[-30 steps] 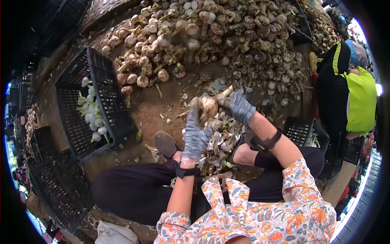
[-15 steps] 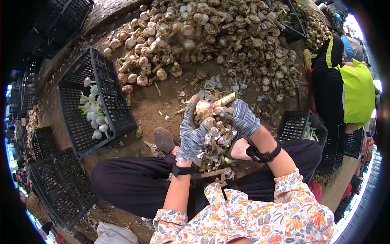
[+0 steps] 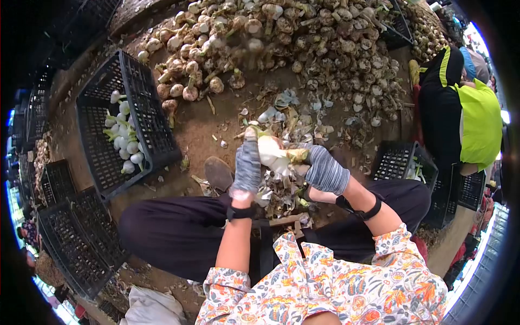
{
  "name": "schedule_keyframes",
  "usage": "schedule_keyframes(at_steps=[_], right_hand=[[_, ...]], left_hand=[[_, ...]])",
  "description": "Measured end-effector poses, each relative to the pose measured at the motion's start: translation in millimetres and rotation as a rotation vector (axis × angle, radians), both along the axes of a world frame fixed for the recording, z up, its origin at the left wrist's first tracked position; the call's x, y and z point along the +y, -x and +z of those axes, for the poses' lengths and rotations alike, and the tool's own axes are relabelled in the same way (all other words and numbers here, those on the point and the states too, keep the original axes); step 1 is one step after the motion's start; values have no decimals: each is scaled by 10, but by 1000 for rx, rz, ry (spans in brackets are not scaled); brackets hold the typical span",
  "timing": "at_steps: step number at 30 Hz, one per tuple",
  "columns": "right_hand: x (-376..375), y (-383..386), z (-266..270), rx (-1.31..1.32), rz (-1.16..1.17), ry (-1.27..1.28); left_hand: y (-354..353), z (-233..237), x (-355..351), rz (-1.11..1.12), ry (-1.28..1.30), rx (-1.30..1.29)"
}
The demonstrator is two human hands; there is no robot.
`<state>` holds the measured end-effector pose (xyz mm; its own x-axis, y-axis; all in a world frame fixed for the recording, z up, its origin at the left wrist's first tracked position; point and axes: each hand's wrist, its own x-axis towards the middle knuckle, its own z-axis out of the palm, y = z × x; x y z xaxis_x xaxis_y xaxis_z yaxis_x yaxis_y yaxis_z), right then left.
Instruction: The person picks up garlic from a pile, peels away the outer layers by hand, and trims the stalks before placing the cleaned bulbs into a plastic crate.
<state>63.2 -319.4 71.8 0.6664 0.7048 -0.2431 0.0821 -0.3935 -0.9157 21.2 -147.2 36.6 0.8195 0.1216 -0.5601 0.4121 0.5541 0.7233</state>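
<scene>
Between my two gloved hands is a garlic bulb (image 3: 271, 151), its white inner skin partly bared and a brownish patch on top. My left hand (image 3: 248, 167), in a grey striped glove, grips the bulb from the left with the thumb pointing up. On the other side my right hand (image 3: 325, 169), gloved alike, is closed at the bulb's stem end and loose skin; its fingertips are partly hidden. Below the bulb, peeled garlic skins (image 3: 281, 192) lie heaped between my feet.
A large heap of unpeeled garlic (image 3: 325, 49) spreads ahead. At left stands a black crate (image 3: 157, 127) holding white bulbs (image 3: 125, 142); another crate (image 3: 392, 160) is at right. Beyond it sits a person in a black and yellow-green top (image 3: 479, 119). More crates (image 3: 81, 238) stand at lower left.
Outer skin has come off the garlic bulb, which now shows more white. The stem end has swung from pointing up-right to lower right, and my right hand has shifted slightly down.
</scene>
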Motion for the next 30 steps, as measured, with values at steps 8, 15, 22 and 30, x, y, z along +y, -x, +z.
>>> schedule_keyframes(at_steps=[8, 15, 22, 30], right_hand=[[-58, 201, -198, 475, -371, -203], [-245, 250, -307, -161, -122, 88], [-151, 264, -144, 500, -388, -282], [-161, 313, 31, 1269, -667, -1001]], left_hand=[[203, -591, -105, -133, -1258, -255], [194, -99, -442, -12, -616, -415], [177, -425, -174, -321, -578, -490], [156, -31, -192, -74, 652, -42]])
